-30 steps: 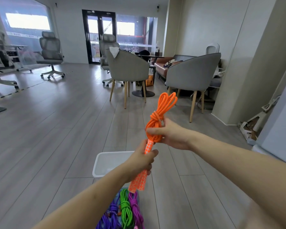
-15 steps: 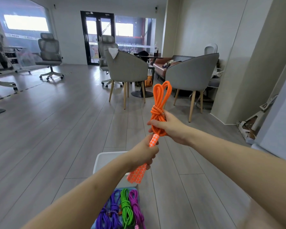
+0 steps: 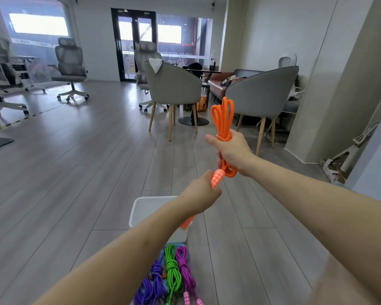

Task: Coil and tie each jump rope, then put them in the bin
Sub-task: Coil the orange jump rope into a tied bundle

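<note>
Head view: at centre right of the frame, the right hand (image 3: 231,150) grips a coiled bright orange jump rope (image 3: 223,119) upright. Just below, the left hand (image 3: 199,194) clasps its orange-and-white checkered handle (image 3: 217,178). A white plastic bin (image 3: 141,208) sits on the floor at lower centre.

Nothing readable here, honestly. The banner strips (image 3: 180,54) across the far windows have some kind of printing on them, but it's way too blurry and small to make out any letters or numbers.
</note>
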